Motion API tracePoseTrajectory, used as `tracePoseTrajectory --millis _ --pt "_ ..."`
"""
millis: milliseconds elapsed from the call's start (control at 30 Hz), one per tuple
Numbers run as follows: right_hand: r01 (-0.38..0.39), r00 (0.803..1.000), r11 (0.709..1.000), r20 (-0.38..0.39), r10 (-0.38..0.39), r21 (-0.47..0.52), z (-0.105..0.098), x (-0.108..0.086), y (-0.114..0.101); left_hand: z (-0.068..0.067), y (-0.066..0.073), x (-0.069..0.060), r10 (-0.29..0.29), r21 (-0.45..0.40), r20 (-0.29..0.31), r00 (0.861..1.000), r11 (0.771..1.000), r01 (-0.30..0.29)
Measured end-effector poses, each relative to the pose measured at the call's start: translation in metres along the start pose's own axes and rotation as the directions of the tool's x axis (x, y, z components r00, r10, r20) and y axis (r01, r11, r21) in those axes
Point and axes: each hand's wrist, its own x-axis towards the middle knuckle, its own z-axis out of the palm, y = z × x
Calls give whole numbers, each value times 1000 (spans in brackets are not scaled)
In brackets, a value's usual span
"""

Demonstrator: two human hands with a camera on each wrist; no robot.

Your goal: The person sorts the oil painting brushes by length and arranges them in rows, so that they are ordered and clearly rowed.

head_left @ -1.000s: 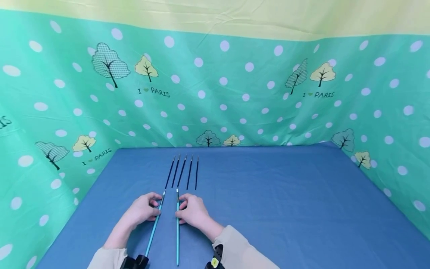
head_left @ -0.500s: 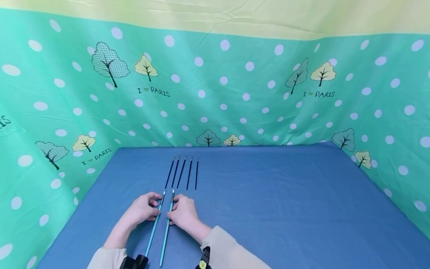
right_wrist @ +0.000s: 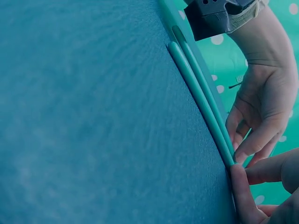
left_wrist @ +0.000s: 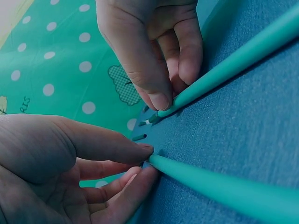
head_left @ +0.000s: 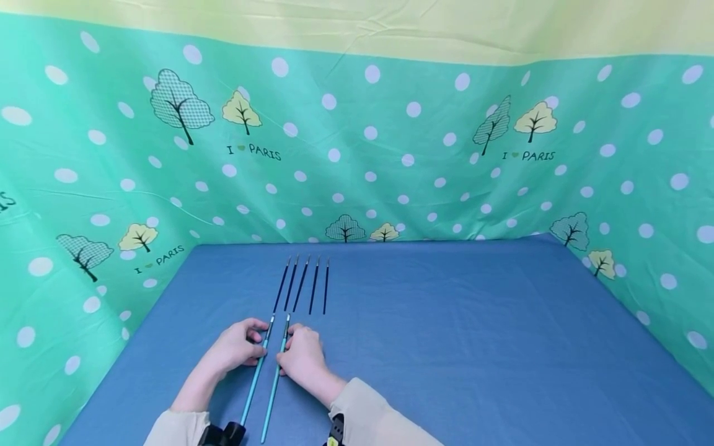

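In the head view my left hand (head_left: 237,347) pinches a teal-handled paintbrush (head_left: 252,389) near its ferrule, thumb and fingertips meeting on it. A second teal paintbrush (head_left: 270,402) lies just to its right, pinched the same way by my right hand (head_left: 304,358). Both brushes lie on the blue cloth with their pale tips pointing away from me, nearly parallel. The left wrist view shows the left thumb and fingers on the lower handle (left_wrist: 205,184). In the right wrist view the two handles run close together, and the bristles are hidden behind the fingers.
Several thin dark paintbrushes (head_left: 299,285) lie in a row just beyond the teal tips, bristles away from me. The blue table cloth (head_left: 474,347) extends far to the right. A green polka-dot curtain (head_left: 390,155) encloses the back and sides.
My right hand has moved left with its paintbrush, bringing it closer to the other teal one and slanting it to match. The left hand and its paintbrush stay in place.
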Motion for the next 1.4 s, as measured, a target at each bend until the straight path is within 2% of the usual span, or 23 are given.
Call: tracePoseTrajectory --millis 300,567,700,1000,1200,1400 --pt "2 1000 1000 7 -2 2 -4 -1 1 0 1 1 9 17 8 1000 1000 -9" --pt "87 996 996 22 -87 -15 -14 -2 8 -3 -1 0 4 16 1 1000 1000 -4" --pt "113 993 993 37 -112 -18 -24 -1 12 -6 0 1 23 26 -14 1000 999 -22" --pt "146 989 988 40 -144 -51 -65 0 30 -14 6 11 121 72 -62 991 991 -116" --pt "186 982 978 64 -180 -92 -99 0 52 -14 6 19 142 88 -100 985 987 -133" --pt "195 979 970 81 -185 -142 -140 6 71 -16 8 31 216 136 -127 968 971 -199"
